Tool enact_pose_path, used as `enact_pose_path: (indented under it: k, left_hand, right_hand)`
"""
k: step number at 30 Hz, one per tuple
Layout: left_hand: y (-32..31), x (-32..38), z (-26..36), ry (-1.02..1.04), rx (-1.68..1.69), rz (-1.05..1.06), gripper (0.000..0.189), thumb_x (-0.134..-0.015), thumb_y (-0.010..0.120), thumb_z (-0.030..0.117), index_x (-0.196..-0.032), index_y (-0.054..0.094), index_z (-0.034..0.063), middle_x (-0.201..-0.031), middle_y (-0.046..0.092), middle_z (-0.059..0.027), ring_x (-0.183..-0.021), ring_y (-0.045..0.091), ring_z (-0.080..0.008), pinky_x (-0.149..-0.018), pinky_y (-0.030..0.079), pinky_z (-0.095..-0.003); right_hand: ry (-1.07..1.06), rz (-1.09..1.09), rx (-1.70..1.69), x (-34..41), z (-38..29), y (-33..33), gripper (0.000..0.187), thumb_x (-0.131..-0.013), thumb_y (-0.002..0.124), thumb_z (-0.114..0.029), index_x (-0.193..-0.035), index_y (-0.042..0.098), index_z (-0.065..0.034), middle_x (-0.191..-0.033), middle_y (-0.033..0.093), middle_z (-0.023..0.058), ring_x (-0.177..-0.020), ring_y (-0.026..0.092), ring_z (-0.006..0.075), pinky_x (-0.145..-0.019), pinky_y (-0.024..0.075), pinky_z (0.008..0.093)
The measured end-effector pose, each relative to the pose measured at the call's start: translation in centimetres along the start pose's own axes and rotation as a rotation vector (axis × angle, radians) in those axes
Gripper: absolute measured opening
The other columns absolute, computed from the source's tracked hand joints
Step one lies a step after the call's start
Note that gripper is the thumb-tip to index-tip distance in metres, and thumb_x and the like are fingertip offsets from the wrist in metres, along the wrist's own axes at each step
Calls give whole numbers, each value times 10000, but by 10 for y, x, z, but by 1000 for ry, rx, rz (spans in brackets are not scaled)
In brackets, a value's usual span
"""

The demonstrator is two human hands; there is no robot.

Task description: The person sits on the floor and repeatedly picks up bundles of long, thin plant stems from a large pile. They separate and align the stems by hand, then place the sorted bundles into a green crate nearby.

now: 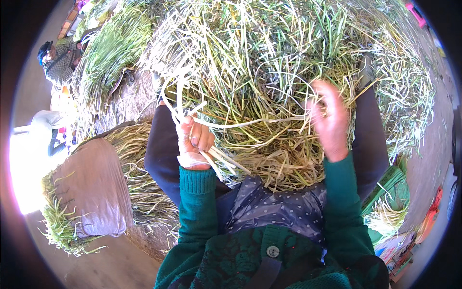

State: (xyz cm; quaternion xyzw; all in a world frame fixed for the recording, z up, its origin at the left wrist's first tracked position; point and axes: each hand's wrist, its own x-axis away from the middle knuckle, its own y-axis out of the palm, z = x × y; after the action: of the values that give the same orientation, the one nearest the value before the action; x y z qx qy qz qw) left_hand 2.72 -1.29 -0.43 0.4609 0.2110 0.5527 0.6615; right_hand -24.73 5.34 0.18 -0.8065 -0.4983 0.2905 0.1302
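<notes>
My left hand (196,139) is closed around several pale green stalks (220,159), whose cut ends stick out below the fist while their long leaves curl above it. A long leaf runs from near that hand across to my right hand (328,115), which is blurred, its fingers curled near the thin leaves. Whether the right fingers pinch a leaf cannot be told. Beneath both hands lies a large heap of long green and yellowing leafy stalks (249,86), between my knees. A polka-dotted plastic apron (278,206) covers my lap.
A cloth-covered bundle of stalks (97,184) lies at left. At right, pale-ended stalks (386,216) rest on a green sack (393,184). Beyond another green heap (115,47), a person in a checked top (61,65) sits at upper left. Another person (48,124) is partly visible below.
</notes>
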Motion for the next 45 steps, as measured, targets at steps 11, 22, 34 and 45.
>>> enact_pose_path:
  k: [11,22,34,45]
  left_hand:
    - [-11,6,-42,-222,-144,-38,364,-864,563,244,-1132,516,2,-495,402,87,-365,334,-20,-316,227,-179]
    - [-11,-12,-25,-70,51,26,172,-809,595,289,-825,546,124,-833,597,-75,-755,559,-251,-752,440,-468]
    - [3,-2,32,-132,154,-206,390,-873,523,171,-1220,406,37,-561,383,46,-423,329,-57,-426,321,-213]
    - [-34,24,-29,-249,141,45,273,-902,490,242,-1138,489,104,-515,401,6,-397,344,-114,-415,327,-278]
  right_hand:
    - [2,-477,74,42,-13,71,118,-893,493,-168,-905,559,-71,-576,554,76,-441,544,181,-419,428,308]
    - [403,-641,-396,62,1,42,153,-893,517,-185,-868,577,-47,-517,527,15,-388,456,82,-377,356,229]
    - [-14,-357,283,57,17,19,387,-758,656,-161,-1099,524,-37,-1058,553,124,-971,534,282,-815,448,366]
    - [87,-406,221,-50,49,188,235,-913,412,-215,-951,562,-37,-670,628,136,-576,627,251,-543,490,359]
